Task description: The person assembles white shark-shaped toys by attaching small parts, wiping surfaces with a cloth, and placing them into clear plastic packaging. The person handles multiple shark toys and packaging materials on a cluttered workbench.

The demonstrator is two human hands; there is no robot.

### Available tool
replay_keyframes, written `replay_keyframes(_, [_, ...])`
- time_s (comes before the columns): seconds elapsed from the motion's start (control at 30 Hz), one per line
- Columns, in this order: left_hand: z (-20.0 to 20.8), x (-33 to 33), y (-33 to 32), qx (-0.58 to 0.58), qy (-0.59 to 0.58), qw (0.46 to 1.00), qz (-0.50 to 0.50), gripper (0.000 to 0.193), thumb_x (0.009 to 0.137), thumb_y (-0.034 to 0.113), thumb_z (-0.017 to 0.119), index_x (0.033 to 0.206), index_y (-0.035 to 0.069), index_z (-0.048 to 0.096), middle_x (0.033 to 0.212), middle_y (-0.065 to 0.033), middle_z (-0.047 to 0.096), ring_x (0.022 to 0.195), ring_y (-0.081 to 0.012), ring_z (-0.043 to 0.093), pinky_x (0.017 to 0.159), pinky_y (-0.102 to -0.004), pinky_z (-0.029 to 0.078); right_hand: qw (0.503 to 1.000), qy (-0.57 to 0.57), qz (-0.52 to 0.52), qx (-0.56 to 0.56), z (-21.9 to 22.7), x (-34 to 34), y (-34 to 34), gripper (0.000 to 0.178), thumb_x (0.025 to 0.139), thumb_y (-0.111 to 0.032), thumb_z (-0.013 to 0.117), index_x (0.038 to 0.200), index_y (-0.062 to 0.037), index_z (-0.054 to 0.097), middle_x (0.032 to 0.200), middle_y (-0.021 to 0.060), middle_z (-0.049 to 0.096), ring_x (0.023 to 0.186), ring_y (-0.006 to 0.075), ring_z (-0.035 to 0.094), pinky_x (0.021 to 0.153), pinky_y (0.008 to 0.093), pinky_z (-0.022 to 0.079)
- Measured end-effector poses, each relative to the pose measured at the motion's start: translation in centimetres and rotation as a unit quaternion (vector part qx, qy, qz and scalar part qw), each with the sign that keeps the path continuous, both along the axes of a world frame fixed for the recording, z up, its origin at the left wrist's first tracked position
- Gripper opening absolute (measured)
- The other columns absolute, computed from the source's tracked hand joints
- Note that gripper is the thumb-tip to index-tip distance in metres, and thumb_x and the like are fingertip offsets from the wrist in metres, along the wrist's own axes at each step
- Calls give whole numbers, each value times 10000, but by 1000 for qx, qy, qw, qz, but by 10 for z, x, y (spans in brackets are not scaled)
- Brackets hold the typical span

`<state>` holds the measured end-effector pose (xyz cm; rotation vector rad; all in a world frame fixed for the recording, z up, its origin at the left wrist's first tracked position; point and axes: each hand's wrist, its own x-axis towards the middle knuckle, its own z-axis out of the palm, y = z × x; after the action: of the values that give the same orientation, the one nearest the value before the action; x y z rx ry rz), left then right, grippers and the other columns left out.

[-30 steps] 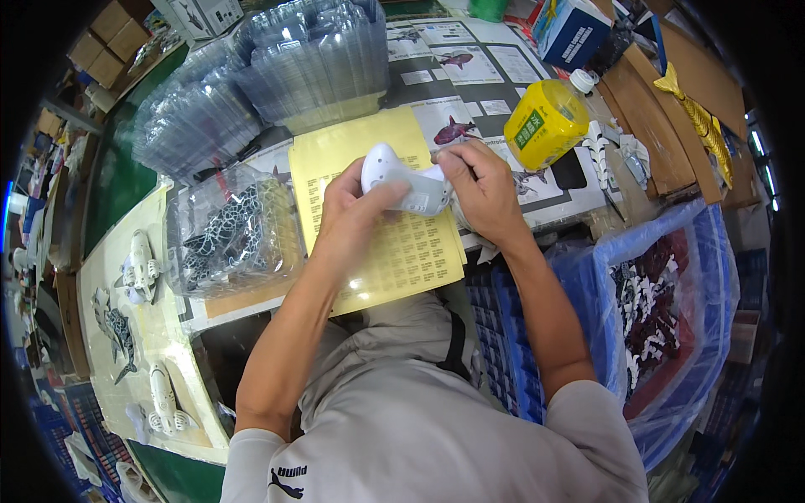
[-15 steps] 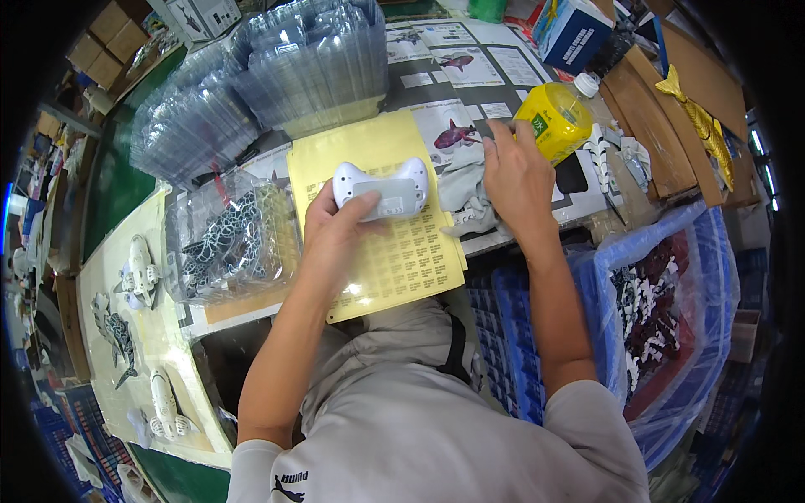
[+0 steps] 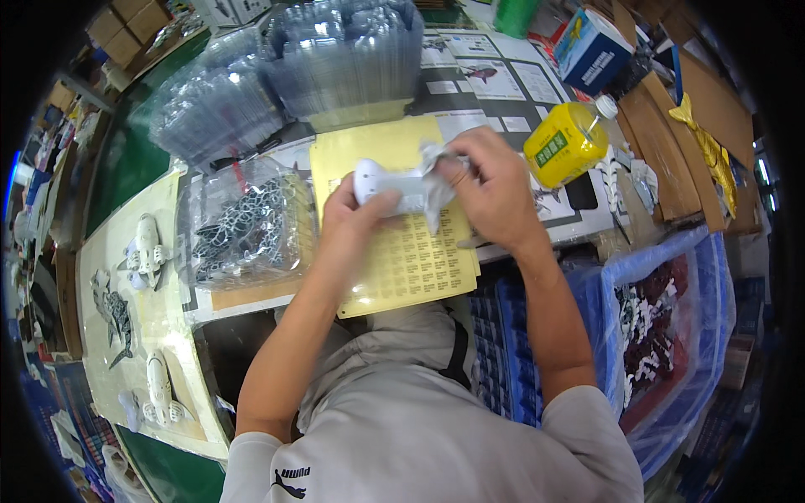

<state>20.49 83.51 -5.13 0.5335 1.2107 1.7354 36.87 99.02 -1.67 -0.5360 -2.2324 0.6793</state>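
Note:
My left hand (image 3: 354,216) is closed around the left end of a white remote controller (image 3: 367,181), its thumb lying over the grey panel on the controller's face. Bunched in my right hand (image 3: 496,191) is a grey cloth (image 3: 436,178), which lies against the controller's right end and hides it. Both hands are over a stack of yellow label sheets (image 3: 411,281) with rows of small print. To the left of my left hand sits a clear plastic package (image 3: 251,226) containing a black-and-white patterned toy.
Tall stacks of clear plastic trays (image 3: 348,63) stand at the back. A yellow bottle (image 3: 563,155) is at the right, near an open carton (image 3: 662,142). A lined blue crate (image 3: 604,310) of toy parts sits lower right. White toys (image 3: 158,381) lie on the left table.
My right hand has picked the grey cloth up from the table and brought it left onto the controller. My left hand still holds the controller. The view has shifted slightly.

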Motion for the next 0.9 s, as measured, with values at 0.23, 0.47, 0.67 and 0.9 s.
replay_keyframes(0.23, [26, 13, -22, 6, 187, 982, 7, 556, 885, 152, 870, 1339, 20, 577, 1086, -63, 664, 974, -136, 656, 857, -311, 566, 979, -27, 32, -197, -8, -47, 27, 333, 1087, -286, 590, 938, -3, 683, 703, 92, 660, 686, 208, 645, 668, 413, 501])
replay_keyframes(0.47, [94, -20, -107, 58, 402, 878, 254, 714, 902, 158, 861, 1491, 16, 483, 1300, -137, 593, 1101, -200, 656, 900, -341, 591, 954, -216, -139, 152, 17, -52, 14, 546, 1014, -385, 696, 1474, -103, 616, 1317, 252, 654, 987, 406, 717, 814, 445, 582])
replay_keyframes(0.67, [89, -41, -108, -106, 387, 865, 303, 574, 862, 258, 887, 1297, 4, 613, 985, -146, 741, 891, -216, 742, 739, -327, 588, 889, 65, 238, -386, 43, -122, -107, 533, 1034, -308, 697, 1466, -12, 597, 1189, 155, 696, 964, 208, 685, 822, 341, 570])
replay_keyframes(0.9, [79, -105, -186, -199, 579, 705, 357, 433, 950, 379, 795, 1151, -5, 779, 1097, -190, 779, 1034, -286, 721, 929, -393, 549, 978, -113, 158, -73, 46, -168, -110, 695, 902, -444, 743, 1468, -64, 611, 1211, 254, 660, 1145, 436, 678, 1029, 464, 519])
